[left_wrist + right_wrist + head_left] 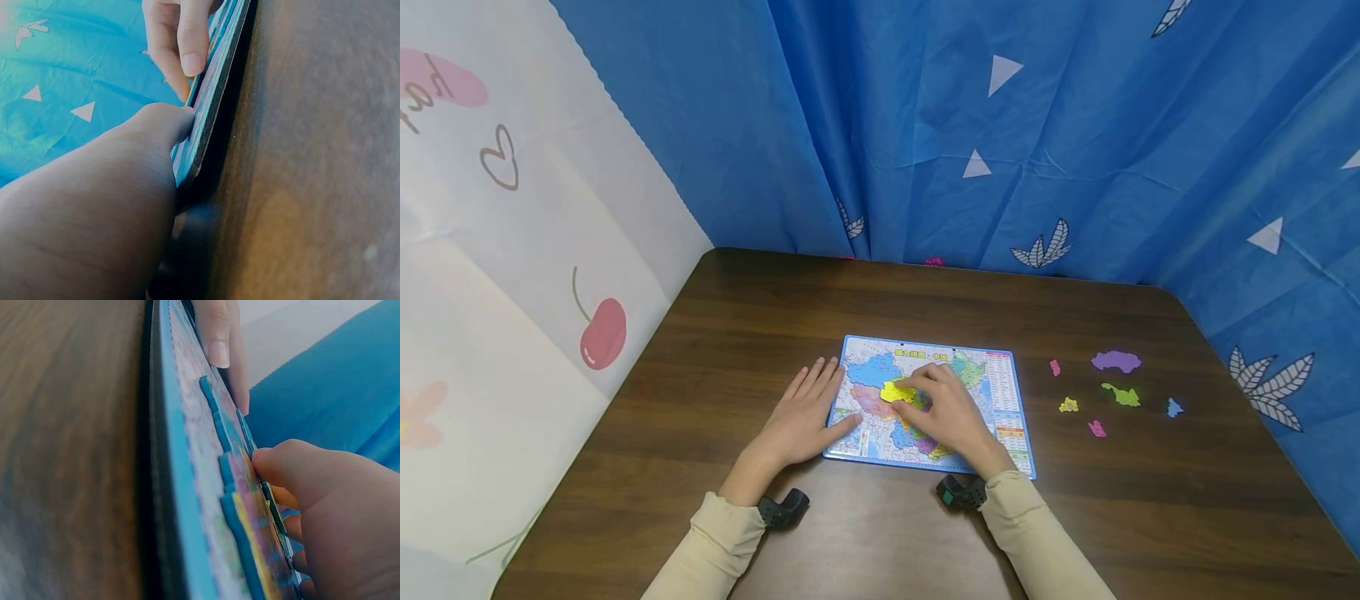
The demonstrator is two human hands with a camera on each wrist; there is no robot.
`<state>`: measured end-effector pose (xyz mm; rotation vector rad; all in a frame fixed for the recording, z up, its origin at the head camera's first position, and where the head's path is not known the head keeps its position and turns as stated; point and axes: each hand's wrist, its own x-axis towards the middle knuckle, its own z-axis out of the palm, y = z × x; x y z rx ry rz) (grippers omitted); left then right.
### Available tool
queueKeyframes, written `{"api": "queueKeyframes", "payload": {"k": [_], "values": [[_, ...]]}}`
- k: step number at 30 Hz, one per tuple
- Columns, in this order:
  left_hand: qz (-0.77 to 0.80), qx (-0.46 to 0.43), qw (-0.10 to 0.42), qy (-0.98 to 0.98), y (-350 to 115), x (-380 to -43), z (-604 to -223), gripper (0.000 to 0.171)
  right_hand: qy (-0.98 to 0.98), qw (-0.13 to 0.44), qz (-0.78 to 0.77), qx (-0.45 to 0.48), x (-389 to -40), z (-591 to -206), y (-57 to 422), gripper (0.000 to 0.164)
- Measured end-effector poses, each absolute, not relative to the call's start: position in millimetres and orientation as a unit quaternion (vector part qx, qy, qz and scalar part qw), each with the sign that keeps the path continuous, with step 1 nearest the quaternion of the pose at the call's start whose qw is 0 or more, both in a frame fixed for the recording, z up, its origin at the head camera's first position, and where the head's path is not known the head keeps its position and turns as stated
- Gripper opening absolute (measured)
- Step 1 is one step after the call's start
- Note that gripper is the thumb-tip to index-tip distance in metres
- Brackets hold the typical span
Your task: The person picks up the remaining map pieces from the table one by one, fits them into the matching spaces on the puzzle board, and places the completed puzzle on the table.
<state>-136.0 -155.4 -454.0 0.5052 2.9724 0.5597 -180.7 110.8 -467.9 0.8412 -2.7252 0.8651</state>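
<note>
A map puzzle board (842,448) with a blue border lies on the table, bearing several coloured map pieces. The right hand (951,412) is over its middle, thumb and fingertips pinching a bright yellow puzzle piece (891,392) beside a pink piece (867,401). The right palm hides part of the board. Spread flat at the board's left edge, the left hand (803,421) has straight fingers and its thumb on the lower left corner area. In the right wrist view, thick-edged pieces (237,534) stand up from the board near the right thumb (278,459).
Loose pieces lie right of the board: purple (1116,360), green (1122,395), blue (1174,407), a small yellow one (1069,405) and two pink ones (1097,428). A blue curtain (925,125) hangs behind the dark wooden table (760,300). Each wrist wears a black camera (784,508).
</note>
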Motion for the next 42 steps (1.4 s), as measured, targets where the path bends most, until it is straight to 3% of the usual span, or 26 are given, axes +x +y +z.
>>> {"api": "queueKeyframes", "payload": {"k": [42], "values": [[0.175,0.161,0.044,0.970,-154.3,-136.7,-453.9,0.090,-0.912,0.088,0.286,0.279,-177.1,-466.3,106.6,0.034]]}}
